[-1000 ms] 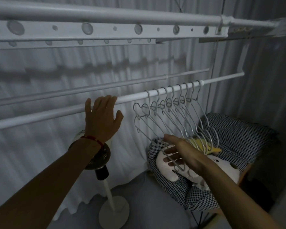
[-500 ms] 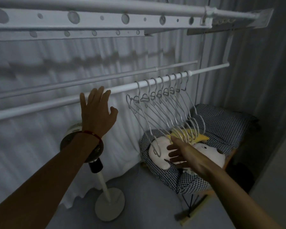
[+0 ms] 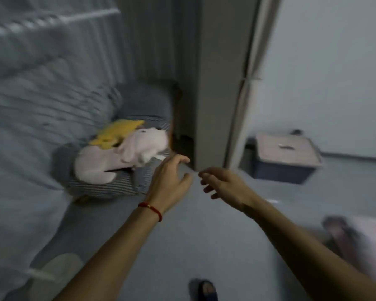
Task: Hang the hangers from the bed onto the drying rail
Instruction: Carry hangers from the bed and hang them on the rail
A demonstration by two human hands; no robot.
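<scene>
Then both hands hung out in front of the person, low over the grey floor (image 3: 182, 246), holding nothing. The left hand (image 3: 168, 181), with a red cord (image 3: 151, 208) round its wrist, had its fingers loosely curled and a little apart, thumb off to the side. The right hand (image 3: 223, 185) was just beside it, fingers relaxed and slightly bent, the tips of the two hands near each other but not touching. The view was badly smeared. At the upper left a white rail (image 3: 52, 19) crossed in front of a pale curtain (image 3: 30, 105); the hangers on it were only a blur, so I could not tell their number. Below it, a checked cushion (image 3: 139, 101) carried a white soft toy (image 3: 117, 157) and a yellow one (image 3: 115, 132). A pale post (image 3: 215, 83) stood behind the hands, and a lidded box (image 3: 287, 161) sat on the floor by the wall to the right. A dark slipper (image 3: 204, 288) showed at the bottom edge.
</scene>
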